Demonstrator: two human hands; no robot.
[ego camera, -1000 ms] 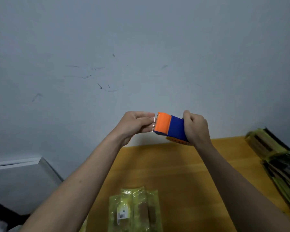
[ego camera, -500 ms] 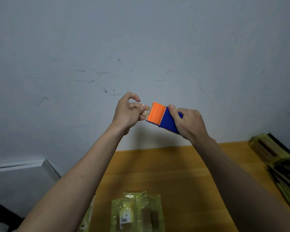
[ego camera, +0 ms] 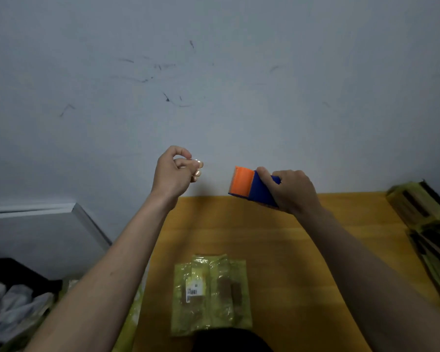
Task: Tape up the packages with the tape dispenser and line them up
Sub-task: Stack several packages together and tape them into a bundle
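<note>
Nearest the person, a yellow-green package (ego camera: 210, 294) lies flat on the orange table (ego camera: 277, 229), label up, with bare tabletop around it and a stack of further packages (ego camera: 427, 224) at the table's right edge. Above the table's far edge, the hands have separated since a moment ago: the left hand (ego camera: 174, 171) pinches what appears to be a clear tape end, barely visible, and the right hand (ego camera: 291, 190) grips the blue-and-orange tape dispenser (ego camera: 252, 186). Judged: a strip is being drawn out for application. The wall stands close behind.
</note>
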